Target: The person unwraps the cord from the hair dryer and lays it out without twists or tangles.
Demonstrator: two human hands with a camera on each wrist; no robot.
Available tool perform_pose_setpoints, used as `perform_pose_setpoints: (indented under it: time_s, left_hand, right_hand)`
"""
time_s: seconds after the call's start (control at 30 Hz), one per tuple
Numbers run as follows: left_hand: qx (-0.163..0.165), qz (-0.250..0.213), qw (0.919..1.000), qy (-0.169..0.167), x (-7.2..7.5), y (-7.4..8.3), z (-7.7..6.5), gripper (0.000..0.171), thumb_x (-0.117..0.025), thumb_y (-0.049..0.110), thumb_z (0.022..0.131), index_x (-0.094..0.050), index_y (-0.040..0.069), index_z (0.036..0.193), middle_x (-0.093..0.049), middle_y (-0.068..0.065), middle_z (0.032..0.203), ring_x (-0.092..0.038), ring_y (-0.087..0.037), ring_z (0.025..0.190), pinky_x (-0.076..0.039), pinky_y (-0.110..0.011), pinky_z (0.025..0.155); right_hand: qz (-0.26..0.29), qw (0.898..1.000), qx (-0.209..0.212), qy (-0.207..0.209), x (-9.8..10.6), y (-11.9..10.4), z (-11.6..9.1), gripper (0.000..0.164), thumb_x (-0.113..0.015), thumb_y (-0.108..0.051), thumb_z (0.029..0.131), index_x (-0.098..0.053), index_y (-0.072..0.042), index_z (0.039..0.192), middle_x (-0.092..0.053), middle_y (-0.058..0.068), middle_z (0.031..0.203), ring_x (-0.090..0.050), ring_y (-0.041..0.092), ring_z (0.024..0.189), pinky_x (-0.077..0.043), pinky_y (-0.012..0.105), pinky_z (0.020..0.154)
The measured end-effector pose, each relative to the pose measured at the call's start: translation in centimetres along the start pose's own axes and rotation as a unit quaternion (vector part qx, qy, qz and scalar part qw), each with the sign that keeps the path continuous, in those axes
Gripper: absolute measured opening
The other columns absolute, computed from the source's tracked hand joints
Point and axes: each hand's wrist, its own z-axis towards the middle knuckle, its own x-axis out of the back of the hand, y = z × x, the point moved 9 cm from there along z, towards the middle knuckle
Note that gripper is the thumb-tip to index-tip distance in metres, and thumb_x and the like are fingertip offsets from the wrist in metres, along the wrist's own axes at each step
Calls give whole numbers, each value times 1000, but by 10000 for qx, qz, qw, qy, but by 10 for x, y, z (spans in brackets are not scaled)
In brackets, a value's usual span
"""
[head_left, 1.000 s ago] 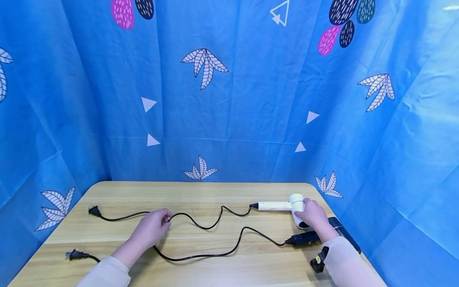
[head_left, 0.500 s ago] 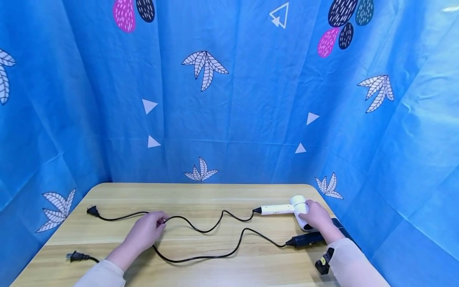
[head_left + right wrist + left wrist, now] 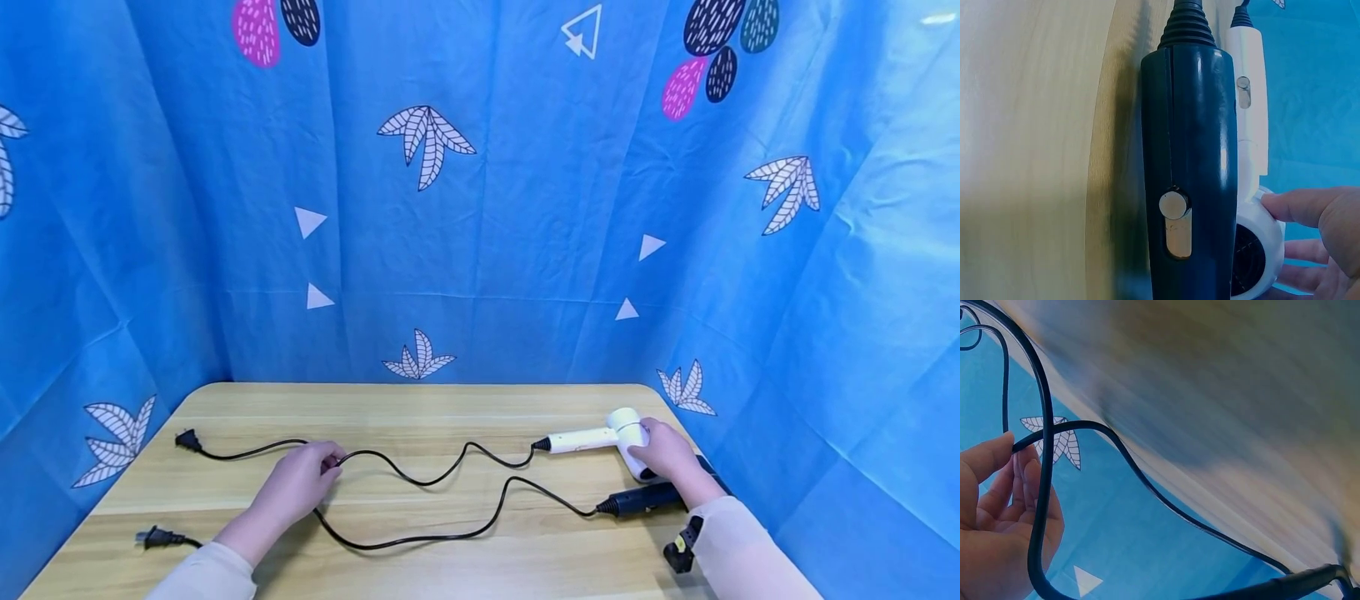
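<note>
A white hair dryer point(image 3: 581, 440) lies at the right side of the table, its handle pointing left. My right hand point(image 3: 666, 454) grips its head, with the thumb point(image 3: 1297, 203) on the white body in the right wrist view. My left hand point(image 3: 294, 479) pinches this dryer's black cord point(image 3: 420, 482) between thumb and fingertips, also visible in the left wrist view point(image 3: 1091, 425). A dark hair dryer point(image 3: 641, 498) lies nearer me, partly hidden under the right forearm. Its cord point(image 3: 420, 541) passes beneath the left arm.
The white dryer's plug point(image 3: 189, 440) lies at the far left of the table point(image 3: 420, 408), the dark dryer's plug point(image 3: 161, 537) nearer me. Blue patterned curtains point(image 3: 480, 233) enclose the back and sides. A small black device point(image 3: 681, 546) sits at the right wrist.
My left hand has moved a little left along with the pinched cord, and the far plug has slid left. My right hand and the white hair dryer have shifted slightly right.
</note>
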Motion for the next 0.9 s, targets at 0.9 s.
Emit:
perform_pose_setpoints:
  time_s: [0.9]
  left_hand:
    - [-16,2,9999,128,8,6,-4,16,-71,8,88,-72,1,103,-67,1,84,-62,-12,78,-54,-37,73]
  right_hand:
    - [-300,9965,538,557,12,-36,-11,62,-69,-21,92,-47,15,136,-51,39,131,-52,54,117,-45,62,95]
